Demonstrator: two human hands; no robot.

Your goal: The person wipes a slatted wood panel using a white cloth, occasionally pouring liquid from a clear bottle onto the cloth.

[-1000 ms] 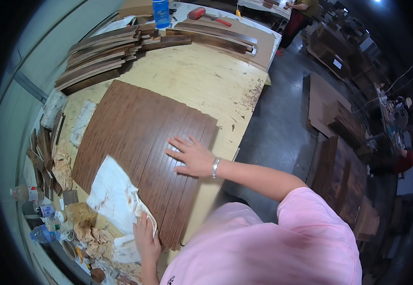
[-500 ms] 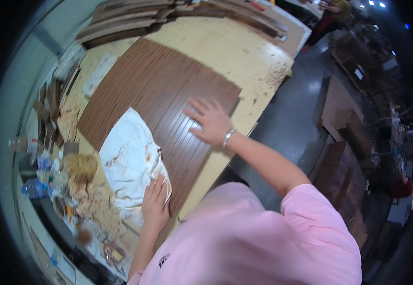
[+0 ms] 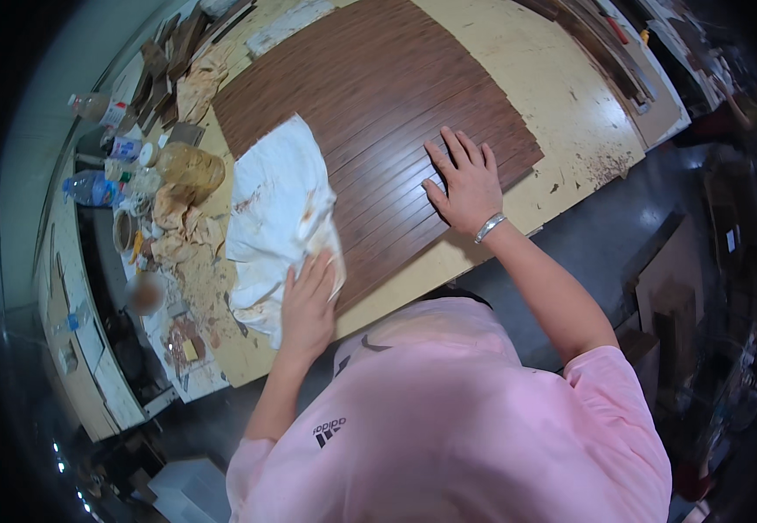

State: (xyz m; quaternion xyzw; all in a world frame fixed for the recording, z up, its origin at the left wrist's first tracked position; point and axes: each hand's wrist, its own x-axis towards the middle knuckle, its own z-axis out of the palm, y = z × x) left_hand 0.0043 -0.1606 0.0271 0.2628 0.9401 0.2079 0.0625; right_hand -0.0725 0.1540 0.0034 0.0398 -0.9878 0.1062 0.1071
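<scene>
My L hand (image 3: 308, 314) on rag (image 3: 275, 196), can't tell if fingers (image 3: 311, 268) grip; R hand (image 3: 470, 196) over panel (image 3: 370, 96), fingers spread. Slats (image 3: 387, 205) laid side by side; prob. part-done, rag not off yet.

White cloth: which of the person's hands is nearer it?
Left. The left hand touches the cloth; the right hand is apart from it, over the panel.

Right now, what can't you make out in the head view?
Head view, all of these:
- Wood panel: far end cut off by the top edge; part of its surface hidden under the white cloth.
- Left hand: palm hidden by its own back.
- Right hand: same, so pressure on the panel can't be judged.
- Round brownish thing, lower left: too blurred to identify.
</scene>
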